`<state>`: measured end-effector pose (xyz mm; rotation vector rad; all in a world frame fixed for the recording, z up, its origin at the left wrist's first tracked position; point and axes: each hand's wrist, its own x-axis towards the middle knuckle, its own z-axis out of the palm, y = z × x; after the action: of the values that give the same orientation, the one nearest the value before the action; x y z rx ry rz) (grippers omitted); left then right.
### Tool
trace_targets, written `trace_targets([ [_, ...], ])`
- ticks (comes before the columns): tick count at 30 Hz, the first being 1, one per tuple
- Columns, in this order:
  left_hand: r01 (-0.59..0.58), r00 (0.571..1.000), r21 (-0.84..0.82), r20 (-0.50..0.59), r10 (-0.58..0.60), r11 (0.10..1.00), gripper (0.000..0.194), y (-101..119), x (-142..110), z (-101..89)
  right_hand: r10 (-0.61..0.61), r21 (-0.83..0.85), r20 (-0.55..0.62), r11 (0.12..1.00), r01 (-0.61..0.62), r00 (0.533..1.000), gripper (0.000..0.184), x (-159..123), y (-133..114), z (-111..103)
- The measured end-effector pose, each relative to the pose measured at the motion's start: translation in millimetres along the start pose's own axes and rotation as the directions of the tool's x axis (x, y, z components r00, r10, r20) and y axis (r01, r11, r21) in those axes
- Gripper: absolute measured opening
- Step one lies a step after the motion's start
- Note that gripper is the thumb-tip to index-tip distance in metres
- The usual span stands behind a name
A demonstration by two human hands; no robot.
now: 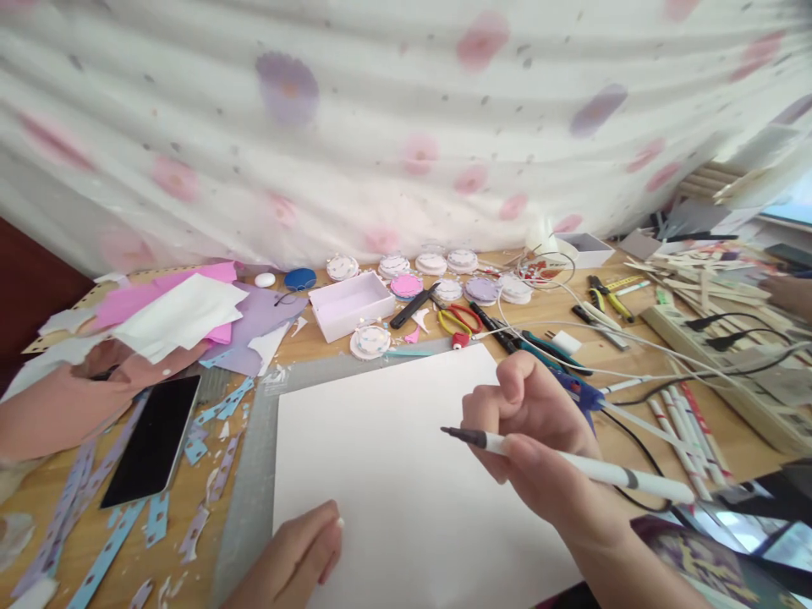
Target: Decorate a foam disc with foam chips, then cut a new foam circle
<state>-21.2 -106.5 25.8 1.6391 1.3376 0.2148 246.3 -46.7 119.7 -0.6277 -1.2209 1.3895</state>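
Note:
My right hand [533, 440] is closed around a white marker pen [625, 475]. The pen's dark tip points left, raised above a large sheet of white paper [386, 440]. On the sheet's lower left part rests my left hand [301, 550], its fingers together and loosely curled, nothing seen in them. Under the paper a grey cutting mat [250, 482] shows along the left and top edges. Past the top of the sheet lie a white round decorated piece [370, 341], a black cutter knife [414, 306] and red-and-yellow scissors [460, 320].
A phone [152, 440] and cut paper strips [105, 554] lie left, near pink sheets [158, 292]. Behind stand a white box [351, 304] and several round pieces. To the right are a blue glue gun [578, 391], cables, a power strip [716, 372] and pens. Another person's hand [790, 292] shows far right.

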Motion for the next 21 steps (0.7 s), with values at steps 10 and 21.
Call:
trace_targets([
  [10, -0.128, 0.979, -0.045, 0.154, 0.133, 0.991, 0.041, 22.7, 23.3, 11.2, 0.058, 0.033, -0.077, 0.998, -0.055, 0.995, 0.025, 15.7, 71.7, -20.2],
  [21, -0.5, 0.853, -0.046, 0.145, 0.502, 0.865, 0.03, 22.7, 51.3, 24.6, 0.309, -0.169, -0.176, 0.926, -0.338, 0.935, 0.021, -23.4, 125.3, -64.2],
])
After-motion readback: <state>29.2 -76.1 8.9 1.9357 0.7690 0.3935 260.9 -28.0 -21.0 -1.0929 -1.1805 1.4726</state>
